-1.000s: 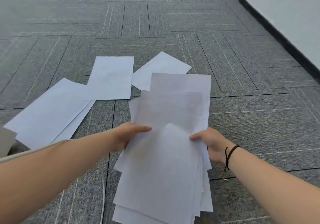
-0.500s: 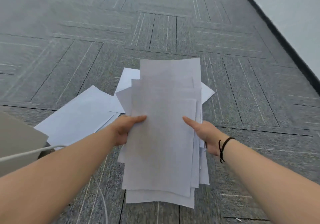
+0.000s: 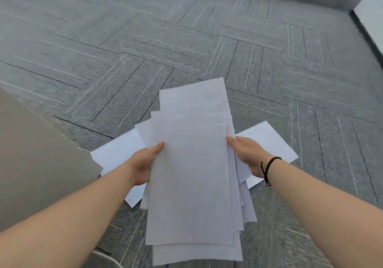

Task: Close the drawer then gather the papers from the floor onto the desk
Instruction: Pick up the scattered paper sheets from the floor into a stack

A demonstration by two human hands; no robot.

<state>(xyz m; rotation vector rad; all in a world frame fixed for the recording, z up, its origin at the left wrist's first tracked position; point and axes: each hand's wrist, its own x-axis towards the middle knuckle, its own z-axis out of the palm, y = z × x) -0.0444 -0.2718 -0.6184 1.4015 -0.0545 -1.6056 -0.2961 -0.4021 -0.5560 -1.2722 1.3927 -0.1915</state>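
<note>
White sheets make up a loose stack of papers held at the centre of the view, above the grey carpet-tile floor. The sheets are not squared up: their edges fan out at the far end and along the right side, and one long sheet juts out toward 12 o'clock beyond the others.

The left hand grips the stack at its 9 o'clock edge, thumb lying on top of the uppermost sheet and the other fingers hidden beneath the paper. The right hand grips the opposite edge at 3 o'clock, thumb tip pressed on the top sheet and the remaining fingers curled under the pile. A thin black cord bracelet circles the right wrist. Both forearms are bare and reach in from the lower corners.

More papers remain on the floor under the held stack. One loose sheet shows at 9 o'clock of the stack, partly covered by the left hand and wrist, and another floor sheet lies at 3 o'clock, behind the right hand.

A flat beige desk surface fills the left edge of the view at 8 o'clock, its corner just beside the left forearm. At 12 o'clock, far off, a light wall with a dark baseboard bounds the carpet. The far floor is motion-blurred.
</note>
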